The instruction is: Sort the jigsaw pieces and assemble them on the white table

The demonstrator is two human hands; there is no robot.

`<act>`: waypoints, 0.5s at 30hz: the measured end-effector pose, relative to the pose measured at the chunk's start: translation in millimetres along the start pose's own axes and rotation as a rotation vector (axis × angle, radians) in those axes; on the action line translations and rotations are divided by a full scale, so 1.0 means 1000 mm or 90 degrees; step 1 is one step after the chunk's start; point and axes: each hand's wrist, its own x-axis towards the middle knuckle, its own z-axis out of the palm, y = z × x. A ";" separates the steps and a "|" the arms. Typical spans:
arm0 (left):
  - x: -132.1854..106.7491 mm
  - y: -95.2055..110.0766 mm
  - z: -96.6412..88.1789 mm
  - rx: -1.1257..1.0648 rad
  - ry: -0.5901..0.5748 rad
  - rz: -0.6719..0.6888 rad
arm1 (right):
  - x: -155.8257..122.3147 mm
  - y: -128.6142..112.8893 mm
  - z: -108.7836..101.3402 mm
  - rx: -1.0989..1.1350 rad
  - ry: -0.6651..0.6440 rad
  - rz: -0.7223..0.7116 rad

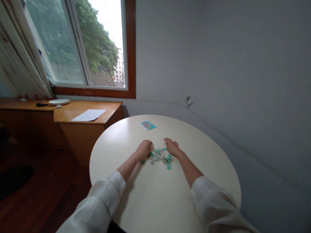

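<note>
Teal and grey jigsaw pieces [159,155] sit in a loose, overlapping heap on the round white table [160,200], around the middle, between the 2 hands and slightly nearer the wearer. Count not readable at this size. A few pieces lie at the near edge, just off the main heap.

Left hand [143,149]: at the heap's far left edge, fingers curled in, thumb side toward the pieces. Can't tell if the fingertips are pinching a piece or just closed on themselves.

Right hand [172,146]: palm down at the heap's far right edge, fingers stretched out forward and left, no piece seen clamped. Can't tell if the palm touches the pieces under it. Hands well apart from each other, both sleeves white and pushed up the forearms.

Picture card [148,125]: mostly blue with colourful figures, flat on the table beyond both hands, near the far rim, apart from the heap.

Off the table: wooden desk [113,111] to the left with white paper [89,115] on it, white plate [59,102] further back beside a small black item [41,104]. Window [80,48] above, curtain [19,48] at its left.
</note>
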 end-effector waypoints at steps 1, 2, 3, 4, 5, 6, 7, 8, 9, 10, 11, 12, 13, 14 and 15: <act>0.000 0.001 -0.001 0.004 -0.006 -0.003 | -0.001 -0.002 -0.001 0.002 0.007 -0.024; 0.000 0.002 -0.002 0.010 -0.012 -0.004 | -0.003 -0.003 -0.002 0.007 0.018 -0.050; 0.000 0.003 -0.002 0.017 -0.017 -0.005 | -0.005 -0.005 -0.004 0.015 0.028 -0.076; -0.001 0.004 -0.003 0.025 -0.019 -0.007 | -0.008 -0.006 -0.006 0.025 0.035 -0.100; -0.002 0.005 -0.003 0.032 -0.020 -0.011 | -0.012 -0.007 -0.008 0.036 0.040 -0.119; -0.002 0.005 -0.004 0.037 -0.019 -0.013 | -0.015 -0.008 -0.010 0.046 0.038 -0.137; -0.003 0.005 -0.004 0.039 -0.016 -0.015 | -0.019 -0.009 -0.013 0.056 0.036 -0.151; -0.003 0.005 -0.004 0.037 -0.013 -0.015 | -0.023 -0.011 -0.015 0.065 0.033 -0.164; -0.003 0.004 -0.004 0.030 -0.007 -0.015 | -0.027 -0.014 -0.017 0.073 0.026 -0.176; -0.003 0.002 -0.003 0.022 0.000 -0.016 | -0.031 -0.017 -0.020 0.081 0.017 -0.182; -0.003 0.001 -0.003 0.011 0.009 -0.016 | -0.034 -0.020 -0.022 0.090 0.004 -0.187; -0.003 -0.001 -0.003 -0.001 0.020 -0.017 | -0.037 -0.023 -0.025 0.097 -0.018 -0.189; -0.003 -0.002 -0.003 -0.013 0.031 -0.020 | -0.041 -0.026 -0.028 0.102 -0.039 -0.192; -0.002 -0.003 -0.003 -0.028 0.043 -0.025 | -0.043 -0.029 -0.030 0.105 -0.057 -0.197; -0.002 -0.004 -0.004 -0.046 0.057 -0.034 | -0.046 -0.032 -0.032 0.109 -0.063 -0.200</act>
